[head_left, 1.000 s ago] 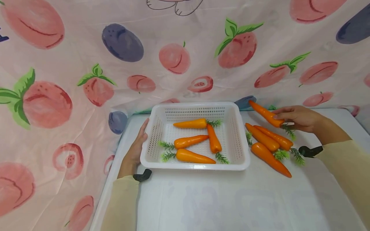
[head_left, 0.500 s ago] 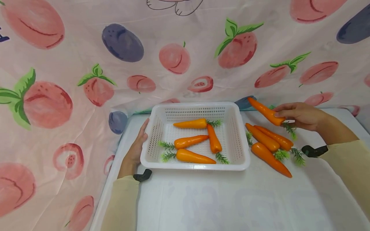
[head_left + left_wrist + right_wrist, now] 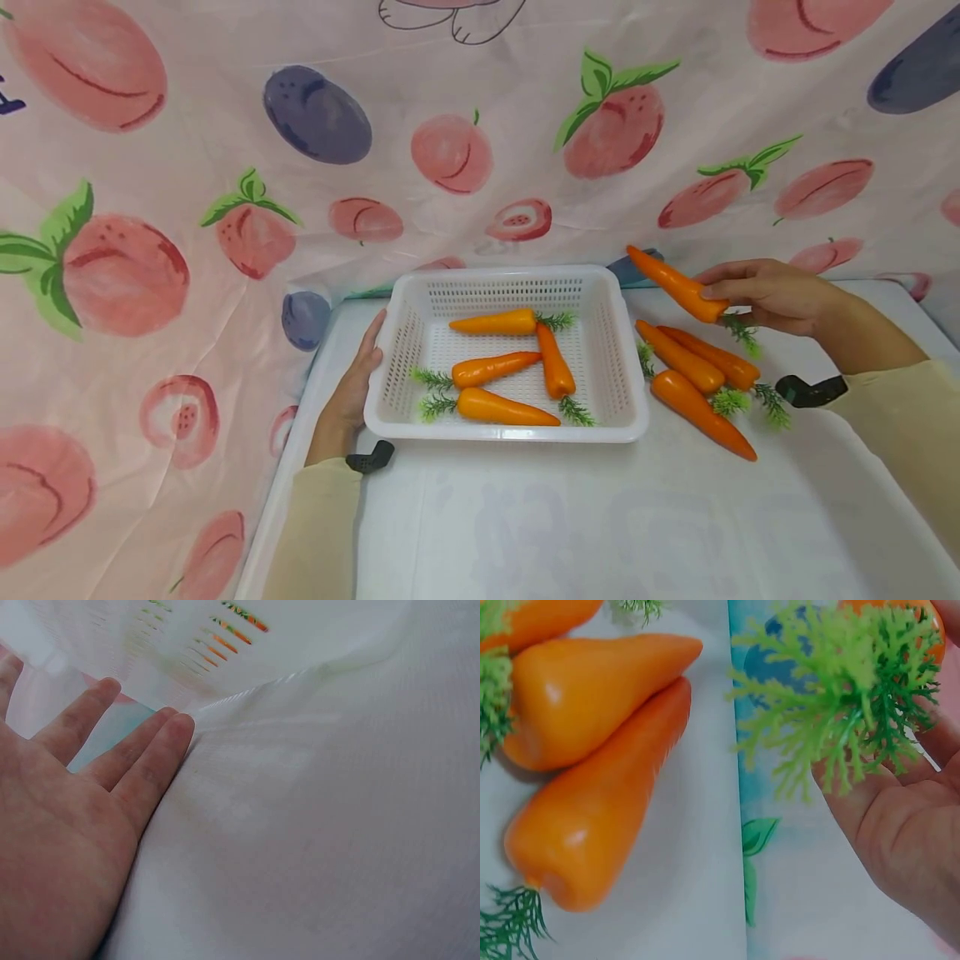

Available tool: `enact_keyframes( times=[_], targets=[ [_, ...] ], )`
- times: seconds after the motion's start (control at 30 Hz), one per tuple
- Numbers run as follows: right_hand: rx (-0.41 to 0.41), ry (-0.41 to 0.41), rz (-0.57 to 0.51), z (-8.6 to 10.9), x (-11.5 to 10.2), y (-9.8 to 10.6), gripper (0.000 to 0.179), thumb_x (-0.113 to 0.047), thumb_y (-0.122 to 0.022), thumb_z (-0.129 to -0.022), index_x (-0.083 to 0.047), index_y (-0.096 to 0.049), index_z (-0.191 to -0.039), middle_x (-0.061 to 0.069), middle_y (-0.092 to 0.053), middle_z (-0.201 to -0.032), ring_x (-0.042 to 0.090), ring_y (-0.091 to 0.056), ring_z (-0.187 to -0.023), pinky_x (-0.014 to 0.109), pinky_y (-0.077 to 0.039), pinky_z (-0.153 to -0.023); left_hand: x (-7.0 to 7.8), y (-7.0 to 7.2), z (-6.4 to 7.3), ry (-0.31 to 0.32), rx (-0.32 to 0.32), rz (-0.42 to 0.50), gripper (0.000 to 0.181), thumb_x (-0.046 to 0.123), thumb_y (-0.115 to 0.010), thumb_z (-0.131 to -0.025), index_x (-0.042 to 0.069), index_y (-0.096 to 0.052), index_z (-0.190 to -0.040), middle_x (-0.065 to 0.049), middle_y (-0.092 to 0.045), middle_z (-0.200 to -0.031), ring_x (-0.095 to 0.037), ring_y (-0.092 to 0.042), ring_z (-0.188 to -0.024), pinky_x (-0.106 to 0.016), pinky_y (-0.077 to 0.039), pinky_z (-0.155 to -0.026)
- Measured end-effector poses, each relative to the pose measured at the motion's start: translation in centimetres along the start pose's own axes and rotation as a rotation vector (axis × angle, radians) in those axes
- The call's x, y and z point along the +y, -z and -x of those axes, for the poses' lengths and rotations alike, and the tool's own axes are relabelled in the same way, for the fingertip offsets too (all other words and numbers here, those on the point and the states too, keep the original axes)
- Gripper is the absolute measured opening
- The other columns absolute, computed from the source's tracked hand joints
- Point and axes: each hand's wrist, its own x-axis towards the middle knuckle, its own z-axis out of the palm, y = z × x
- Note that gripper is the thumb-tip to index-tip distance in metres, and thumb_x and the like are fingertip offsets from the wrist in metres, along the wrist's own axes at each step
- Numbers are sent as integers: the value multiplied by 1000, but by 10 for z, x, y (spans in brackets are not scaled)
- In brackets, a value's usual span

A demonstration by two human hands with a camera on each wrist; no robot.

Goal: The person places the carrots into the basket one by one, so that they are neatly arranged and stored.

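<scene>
My right hand (image 3: 783, 302) pinches an orange carrot (image 3: 677, 286) near its leafy end, held above the table with its tip pointing to the upper left. In the right wrist view the carrot's green leaves (image 3: 855, 690) hide most of its body. My left hand (image 3: 351, 390) rests with straight fingers against the left side of a white plastic basket (image 3: 506, 432); in the left wrist view its fingertips (image 3: 178, 729) lie along the basket's slotted wall. Several carrots lie inside the basket, among them one upper carrot (image 3: 493, 322) and one lower carrot (image 3: 506, 407).
Right of the basket lies a small group of carrots, including a front carrot (image 3: 703, 414), close together on the white table (image 3: 570, 517). Behind the table hangs a pink fruit-print cloth (image 3: 450, 225). Both wrists wear a black device (image 3: 812, 391).
My right hand has lifted the carrot slightly and carried it a little to the left, toward the basket. The left hand and the basket stay where they were.
</scene>
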Motion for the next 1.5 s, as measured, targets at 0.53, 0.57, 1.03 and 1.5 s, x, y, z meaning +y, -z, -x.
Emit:
enact_keyframes(
  times=[0.53, 0.57, 1.03, 1.5],
  targets=[
    [-41, 53, 3, 3, -23, -18, 54, -32, -60, -104, -1, -44, -146, 2, -61, -119, 24, -56, -110, 40, -54, -92, -7, 5, -2, -8, -8, -25, 68, 51, -48, -103, 47, -14, -161, -3, -16, -172, -26, -33, -146, -30, -47, -104],
    [-41, 55, 2, 3, -25, -20, 54, -31, -60, -103, -1, -44, -146, 2, -61, -119, 24, -56, -110, 40, -54, -92, -7, 6, -2, -6, -7, -24, 67, 51, -48, -103, 47, -14, -161, -3, -17, -172, -25, -34, -146, -30, -47, -104],
    [-62, 84, -1, -1, -42, -40, 49, -29, -62, -102, 0, -51, -140, 7, -62, -118, 26, -57, -109, 42, -55, -92, -6, 4, -2, 1, -2, -17, 67, 49, -48, -104, 47, -14, -161, -5, -17, -172, -28, -33, -147, -32, -48, -103],
    [-92, 92, 17, -6, -66, -58, 49, -29, -65, -100, -1, -54, -138, 10, -61, -123, 28, -59, -111, 43, -56, -94, -9, 7, -3, 2, 1, -11, 64, 48, -46, -104, 49, -16, -161, -1, -18, -171, -32, -29, -150, -33, -48, -103]
  ],
)
